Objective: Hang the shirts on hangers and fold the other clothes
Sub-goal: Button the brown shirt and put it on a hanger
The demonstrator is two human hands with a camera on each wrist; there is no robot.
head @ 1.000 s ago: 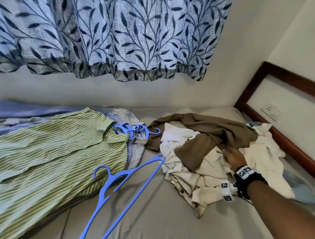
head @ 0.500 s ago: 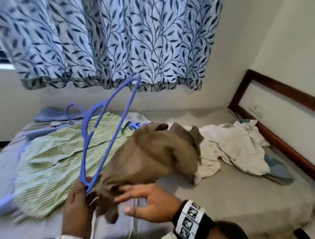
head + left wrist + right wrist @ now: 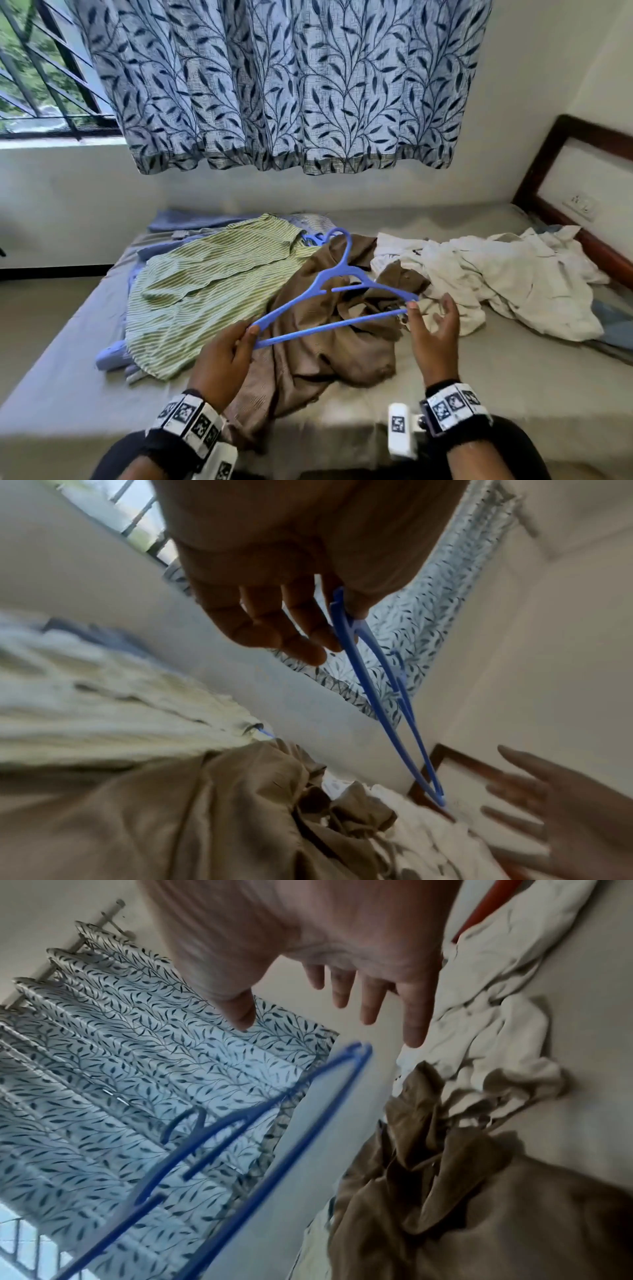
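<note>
My left hand [image 3: 251,335] pinches the left end of a blue plastic hanger [image 3: 329,328] and holds it level above a crumpled brown shirt [image 3: 329,356] on the bed. My right hand [image 3: 432,317] is open with fingers spread beside the hanger's right tip, gripping nothing. The left wrist view has the left hand [image 3: 308,631] on the hanger [image 3: 346,620], with the brown shirt [image 3: 205,818] below. In the right wrist view the right hand [image 3: 325,1026] hovers just above the hanger tip [image 3: 359,1047] and the brown shirt [image 3: 479,1218].
A green striped shirt [image 3: 212,284] lies spread at the left, with more blue hangers [image 3: 313,239] at its collar. A heap of white clothes [image 3: 496,274] lies at the right. A leaf-patterned curtain [image 3: 274,85] hangs behind, and a wooden headboard [image 3: 534,171] stands at the right.
The right hand pulled the brown shirt from the pile to the bed's front and let it go. The left hand lifted the hanger off the bed and now holds it level over the shirt.
</note>
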